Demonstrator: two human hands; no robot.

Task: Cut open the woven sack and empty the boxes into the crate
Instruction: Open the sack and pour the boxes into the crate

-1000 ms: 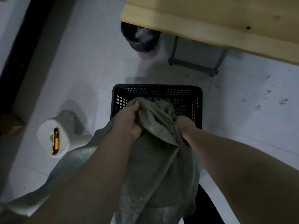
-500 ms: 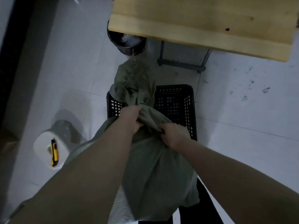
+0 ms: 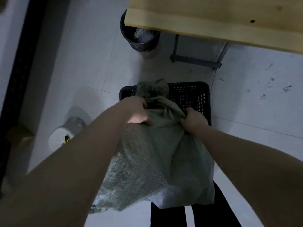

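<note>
A grey-green woven sack (image 3: 152, 158) hangs in front of me over the near edge of a black perforated plastic crate (image 3: 191, 94) on the floor. Its bunched upper end (image 3: 153, 89) droops into the crate's left half. My left hand (image 3: 137, 111) grips the sack's folds on the left side. My right hand (image 3: 194, 119) grips a gathered fold on the right. No boxes show; the crate's inside is mostly hidden by the sack.
A white stool-like cylinder (image 3: 57, 138) with a yellow utility knife (image 3: 66, 139) on it stands to the left. A black waste bin (image 3: 139, 36) sits beyond the crate, beside a wooden table (image 3: 213, 18) with a metal leg frame (image 3: 195, 60). My dark trouser legs (image 3: 167, 215) are below the sack.
The sack's upper end, raised high half a second ago, has dropped lower into the crate. Both hands keep their grip and have spread wider apart. The view shifted closer.
</note>
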